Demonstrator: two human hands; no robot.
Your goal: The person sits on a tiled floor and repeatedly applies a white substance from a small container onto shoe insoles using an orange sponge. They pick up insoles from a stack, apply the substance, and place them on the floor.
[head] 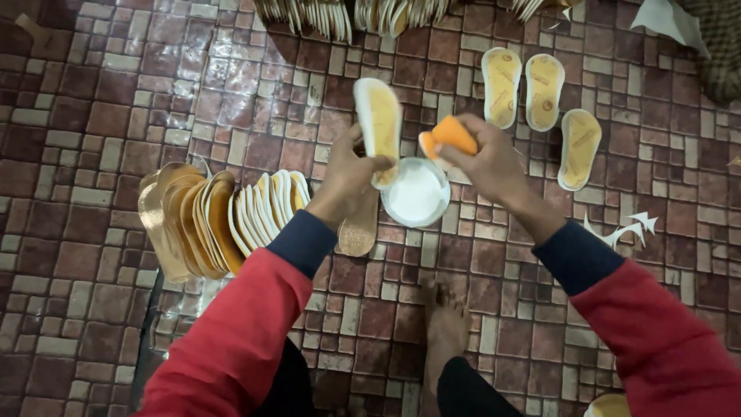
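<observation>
Red sleeves with dark cuffs fill the bottom of our view, and between them our bare foot rests on the brown tiled floor. Our left hand is closed around an insole, holding it upright with its yellow face toward us; a second, glittery sole hangs below that hand, though we cannot tell whether the fingers grip it too. Our right hand pinches an orange sponge just beside the insole's edge. Under both hands a white bowl of white paste sits on the floor. Left of us leans a fanned stack of soles, gold ones outermost. Three insoles lie face up beyond the right hand, well apart from the bowl. More stacks line the top edge, and white scraps lie near our right sleeve.
</observation>
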